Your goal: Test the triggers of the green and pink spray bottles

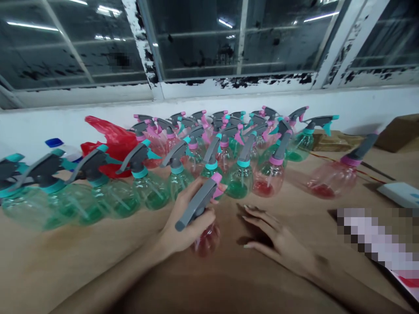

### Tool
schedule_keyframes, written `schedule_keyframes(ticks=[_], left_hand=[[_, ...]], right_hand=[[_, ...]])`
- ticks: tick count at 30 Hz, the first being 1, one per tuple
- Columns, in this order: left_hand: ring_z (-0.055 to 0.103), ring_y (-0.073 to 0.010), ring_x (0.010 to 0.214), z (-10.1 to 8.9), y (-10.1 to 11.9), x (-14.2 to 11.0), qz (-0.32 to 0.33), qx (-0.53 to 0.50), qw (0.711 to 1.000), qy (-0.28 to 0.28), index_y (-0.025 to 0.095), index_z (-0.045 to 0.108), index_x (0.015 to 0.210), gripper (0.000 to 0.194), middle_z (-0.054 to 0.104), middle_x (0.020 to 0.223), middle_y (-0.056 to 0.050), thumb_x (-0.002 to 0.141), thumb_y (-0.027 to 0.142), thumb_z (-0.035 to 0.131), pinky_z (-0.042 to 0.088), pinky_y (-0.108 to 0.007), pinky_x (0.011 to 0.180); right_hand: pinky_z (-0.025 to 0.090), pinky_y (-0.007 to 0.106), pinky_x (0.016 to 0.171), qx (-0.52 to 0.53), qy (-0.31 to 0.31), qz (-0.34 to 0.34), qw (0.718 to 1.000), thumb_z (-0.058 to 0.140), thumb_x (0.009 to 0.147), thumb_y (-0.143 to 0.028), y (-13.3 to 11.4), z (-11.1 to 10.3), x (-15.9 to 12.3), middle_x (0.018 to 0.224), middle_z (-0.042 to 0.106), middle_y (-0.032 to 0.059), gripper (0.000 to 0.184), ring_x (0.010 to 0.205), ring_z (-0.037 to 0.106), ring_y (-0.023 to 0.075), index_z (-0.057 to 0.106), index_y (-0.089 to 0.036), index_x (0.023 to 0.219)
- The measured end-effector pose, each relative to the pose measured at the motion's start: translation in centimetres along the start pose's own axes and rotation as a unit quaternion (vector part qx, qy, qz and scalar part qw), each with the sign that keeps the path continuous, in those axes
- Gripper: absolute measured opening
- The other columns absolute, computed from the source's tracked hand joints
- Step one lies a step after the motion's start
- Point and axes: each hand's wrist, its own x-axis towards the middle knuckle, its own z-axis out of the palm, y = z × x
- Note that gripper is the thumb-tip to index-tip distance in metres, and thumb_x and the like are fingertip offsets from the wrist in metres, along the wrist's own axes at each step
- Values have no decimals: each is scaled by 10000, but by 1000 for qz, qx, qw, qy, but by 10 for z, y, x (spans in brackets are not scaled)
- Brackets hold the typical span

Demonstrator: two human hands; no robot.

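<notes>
My left hand (191,218) is wrapped round the neck of a pink spray bottle (206,242), whose grey trigger head with a pink nozzle points away from me. The bottle's clear pink body shows below my fingers, close to the tabletop. To its right, my right hand (275,237) hovers low or rests over the table with its fingers spread, holding nothing. Just beyond my hands stand a green spray bottle (238,185) and a pink spray bottle (268,179), both upright with a little coloured tint at the base.
Several green spray bottles (121,200) line the left, with more pink and green ones behind. A red plastic bag (114,139) and a blue-capped bottle (65,150) lie among them. At right are a lone pink spray bottle (334,179), a white box (401,194) and cardboard (399,133).
</notes>
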Motion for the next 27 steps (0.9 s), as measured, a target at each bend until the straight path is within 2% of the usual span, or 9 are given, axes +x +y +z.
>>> schedule_keyframes(ticks=[7,14,21,27], left_hand=[[505,-141,567,0,1,1,6,-13,1000,-24,243,556,867,310,524,706,28,605,122,445,457,-290,552],[522,-146,613,0,4,2,-21,-11,1000,-17,224,512,757,217,517,710,20,579,121,444,459,-284,584],[527,-135,607,1,5,2,-5,-21,1000,-14,221,538,819,263,542,747,14,597,113,447,478,-269,567],[491,-157,606,-1,5,3,1,12,1000,-29,231,479,701,138,485,668,17,621,128,433,476,-302,590]], right_hand=[[393,441,1018,-49,-6,-6,999,535,839,-433,3,4,-2,1346,492,73,549,1251,424,235,433,-194,1323],[410,430,1009,-30,-8,-1,1000,551,832,-420,3,1,0,1341,498,47,526,1238,442,229,452,-231,1312],[419,428,1000,-47,-5,-15,999,548,834,-418,5,0,-3,1353,483,44,554,1236,444,226,413,-234,1338],[400,436,1017,-54,-21,-17,998,532,846,-413,6,0,-6,1379,450,24,564,1260,411,222,372,-248,1361]])
